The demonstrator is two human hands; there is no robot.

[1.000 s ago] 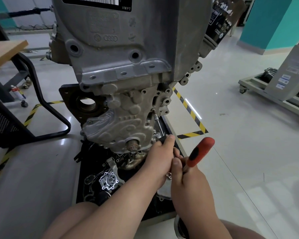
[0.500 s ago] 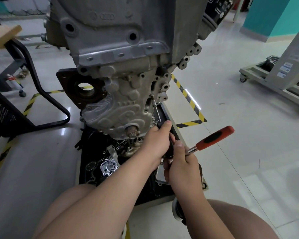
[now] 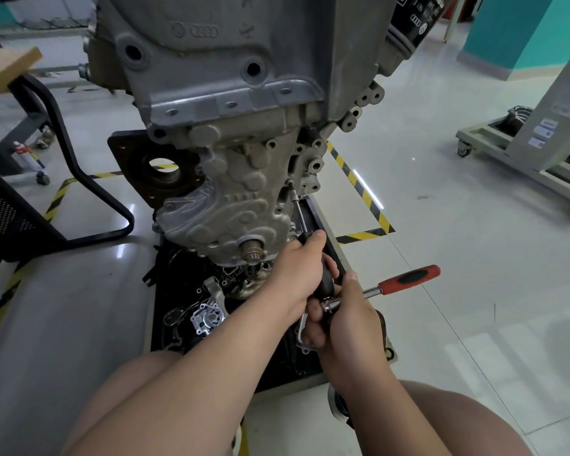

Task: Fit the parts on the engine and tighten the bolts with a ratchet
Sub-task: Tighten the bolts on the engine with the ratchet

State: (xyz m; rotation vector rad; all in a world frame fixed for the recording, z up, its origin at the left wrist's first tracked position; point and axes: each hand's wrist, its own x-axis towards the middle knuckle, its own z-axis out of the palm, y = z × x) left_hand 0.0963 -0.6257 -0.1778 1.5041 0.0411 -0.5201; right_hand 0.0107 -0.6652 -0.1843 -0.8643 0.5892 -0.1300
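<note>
A grey cast engine (image 3: 241,133) hangs upright over a black parts tray (image 3: 320,218). A long thin extension bar (image 3: 298,210) runs from a bolt on the engine's right edge down to my hands. My left hand (image 3: 297,268) grips the dark driver handle at the bar's lower end. My right hand (image 3: 346,317) holds the head of the ratchet (image 3: 405,279), whose red and black handle points right and slightly up. The joint between ratchet head and bar is hidden by my fingers.
The tray holds loose parts, among them a shiny pump housing (image 3: 208,319). A black chair frame (image 3: 89,179) stands left, a wheeled grey stand (image 3: 540,149) right. Yellow-black tape (image 3: 362,189) marks the floor. An oil filter (image 3: 415,21) sticks out at the engine's top right.
The ratchet handle has swung from pointing up near my right hand to lying out to the right. My view has moved closer and tilted down.
</note>
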